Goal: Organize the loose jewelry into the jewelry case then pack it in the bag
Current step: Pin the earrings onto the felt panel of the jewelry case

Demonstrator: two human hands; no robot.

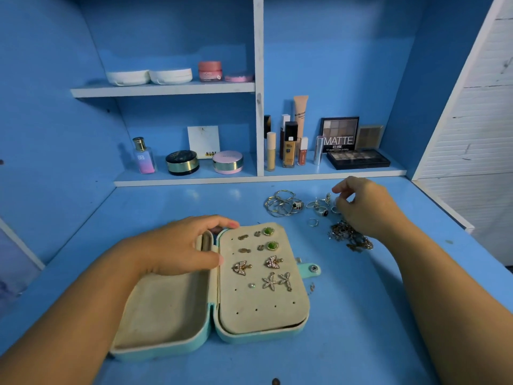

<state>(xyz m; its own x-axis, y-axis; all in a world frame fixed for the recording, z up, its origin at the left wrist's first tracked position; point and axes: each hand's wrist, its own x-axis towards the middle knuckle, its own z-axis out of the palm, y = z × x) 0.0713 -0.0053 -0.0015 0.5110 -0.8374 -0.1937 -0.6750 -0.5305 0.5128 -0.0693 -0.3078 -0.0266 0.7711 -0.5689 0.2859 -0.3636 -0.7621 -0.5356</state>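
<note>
Found right hand (366, 209) over loose rings (322, 211) by worktop's back-right edge, fingertips drawn together. Possibly pinching a ring, could not tell. Recorded left hand (180, 245) holding far rim of jewelry case (172, 309), open at front centre, long axis front-to-back. Judged rings right-rearward of case, right hand nearer.

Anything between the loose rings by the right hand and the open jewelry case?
Nothing visible. Bare desk lies between the loose rings and the open jewelry case. The left hand holds the case's left half by the hinge, covering that compartment's top end; the right hand is at the rings.
</note>
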